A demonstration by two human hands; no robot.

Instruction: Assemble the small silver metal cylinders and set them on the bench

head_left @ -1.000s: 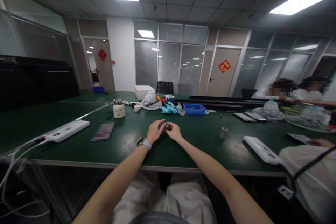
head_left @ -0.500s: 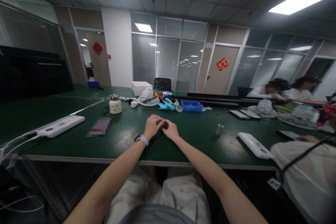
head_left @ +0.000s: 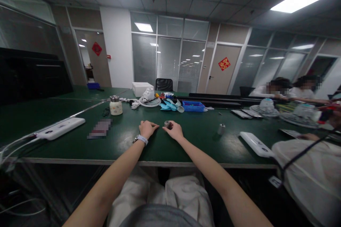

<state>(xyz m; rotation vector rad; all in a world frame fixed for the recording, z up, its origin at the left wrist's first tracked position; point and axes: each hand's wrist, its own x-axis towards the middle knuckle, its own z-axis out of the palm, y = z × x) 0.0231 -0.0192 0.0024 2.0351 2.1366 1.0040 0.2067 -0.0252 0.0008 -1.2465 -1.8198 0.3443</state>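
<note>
My right hand point(head_left: 175, 131) has its fingers curled round a small metal cylinder point(head_left: 167, 124), which looks upright at table height. My left hand point(head_left: 147, 128) is just to the left, apart from the cylinder, with thumb and fingertips pressed together and pointing towards it. Whatever may be in that pinch is too small to make out. A second metal cylinder point(head_left: 221, 129) of similar look stands on the green table point(head_left: 197, 149) off to the right.
Behind my hands are light-blue fan blades point(head_left: 170, 105), a blue basket point(head_left: 193, 106), a white fan grille point(head_left: 150, 102) and a white box point(head_left: 142, 89). A cream bottle point(head_left: 115, 106) stands left. White power strips point(head_left: 257, 144) lie either side. Other people point(head_left: 277, 87) sit at right.
My hands, which were together around a small dark, reddish-brown thing, have parted. The left moved left and slightly down; the right hand now shows the metal cylinder.
</note>
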